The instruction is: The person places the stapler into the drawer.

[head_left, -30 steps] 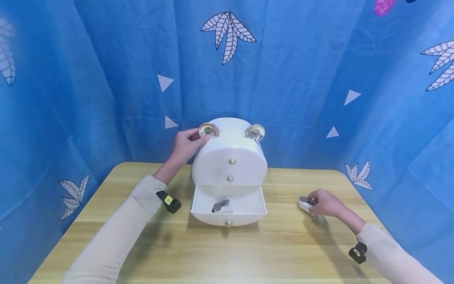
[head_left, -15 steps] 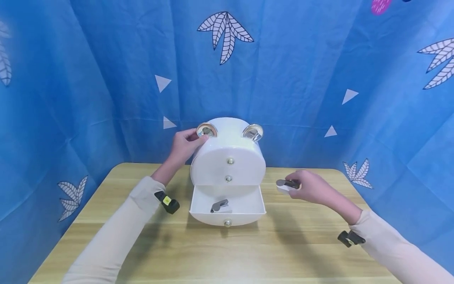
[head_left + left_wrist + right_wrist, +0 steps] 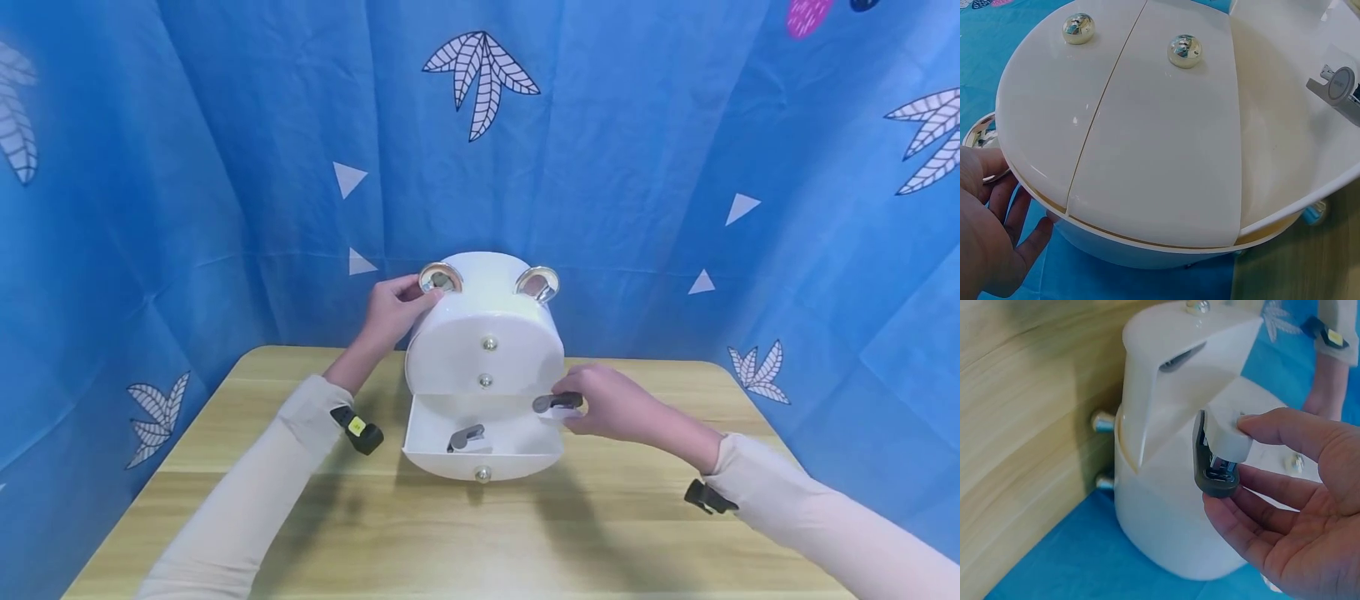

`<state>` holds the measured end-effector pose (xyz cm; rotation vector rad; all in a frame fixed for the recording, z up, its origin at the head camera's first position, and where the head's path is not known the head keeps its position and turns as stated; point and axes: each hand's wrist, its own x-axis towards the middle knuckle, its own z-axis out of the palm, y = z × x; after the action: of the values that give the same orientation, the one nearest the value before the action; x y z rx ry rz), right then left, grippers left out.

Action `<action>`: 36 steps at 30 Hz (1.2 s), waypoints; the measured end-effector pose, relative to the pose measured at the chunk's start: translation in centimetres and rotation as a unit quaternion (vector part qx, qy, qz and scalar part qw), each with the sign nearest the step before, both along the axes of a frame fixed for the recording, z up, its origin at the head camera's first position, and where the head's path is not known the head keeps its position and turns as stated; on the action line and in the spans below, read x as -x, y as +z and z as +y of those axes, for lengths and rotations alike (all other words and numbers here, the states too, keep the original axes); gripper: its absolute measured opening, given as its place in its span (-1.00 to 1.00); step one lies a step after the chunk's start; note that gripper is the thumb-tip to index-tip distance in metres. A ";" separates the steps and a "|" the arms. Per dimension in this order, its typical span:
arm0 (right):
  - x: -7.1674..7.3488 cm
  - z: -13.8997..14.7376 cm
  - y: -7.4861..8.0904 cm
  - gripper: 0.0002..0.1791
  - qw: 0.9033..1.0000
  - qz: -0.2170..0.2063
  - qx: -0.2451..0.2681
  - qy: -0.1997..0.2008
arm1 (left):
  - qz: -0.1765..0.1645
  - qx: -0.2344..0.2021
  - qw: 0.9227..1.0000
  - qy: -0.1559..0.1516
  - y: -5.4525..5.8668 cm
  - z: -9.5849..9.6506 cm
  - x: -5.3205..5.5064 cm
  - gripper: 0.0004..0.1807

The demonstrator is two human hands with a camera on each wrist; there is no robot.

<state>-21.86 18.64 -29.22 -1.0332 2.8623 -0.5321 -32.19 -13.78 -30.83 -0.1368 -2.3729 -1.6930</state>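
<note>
A white, rounded drawer box [image 3: 487, 325] with two shiny ears stands on the table, its lowest drawer [image 3: 442, 412] pulled out. My left hand [image 3: 393, 312] holds the box by its left ear [image 3: 441, 277], thumb in front and the other fingers partly hidden behind. Between thumb and fingers, my right hand [image 3: 611, 402] pinches a small white and dark grey stapler [image 3: 1222, 444]. This stapler hangs over the drawer's right side in the head view. Another small grey and white stapler [image 3: 468, 438] lies inside the drawer.
The box's two upper compartments are closed, each with a round shiny knob [image 3: 489, 343]. Two metallic pegs [image 3: 1104, 422] stick out of the box's underside. A blue patterned curtain [image 3: 630, 167] surrounds the wooden table [image 3: 420, 533] at the back and sides.
My right hand has lifted the stapler off the table's right side and carried it left to the open drawer. The left hand keeps its place on the ear.
</note>
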 end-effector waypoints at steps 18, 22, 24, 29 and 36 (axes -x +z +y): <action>0.4 -2.5 -2.9 -0.81 0.998 0.010 -0.047 0.049 | 0.002 -0.003 1.000 0.000 0.0 -0.1 -0.3 -0.54; 0.7 -2.8 -3.2 -0.82 0.998 0.009 -0.041 0.057 | 0.004 -0.005 1.000 -0.001 0.0 -0.2 -0.3 -0.55; 0.7 -2.9 -3.4 -0.83 0.998 0.007 -0.037 0.058 | -0.001 -0.010 1.000 -0.001 0.1 -0.2 -0.4 -0.56; 0.8 -3.2 -3.6 -0.85 0.998 0.007 -0.037 0.059 | -0.010 -0.013 1.000 -0.002 0.3 -0.2 -0.5 -0.55; 1.0 -3.3 -3.9 -0.86 0.998 0.000 -0.038 0.053 | -0.012 -0.014 1.000 -0.004 0.4 -0.2 -0.4 -0.54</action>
<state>-22.91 15.30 -33.08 -1.1643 2.7832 -0.4131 -31.76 -13.96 -30.47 -0.1232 -2.3669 -1.7406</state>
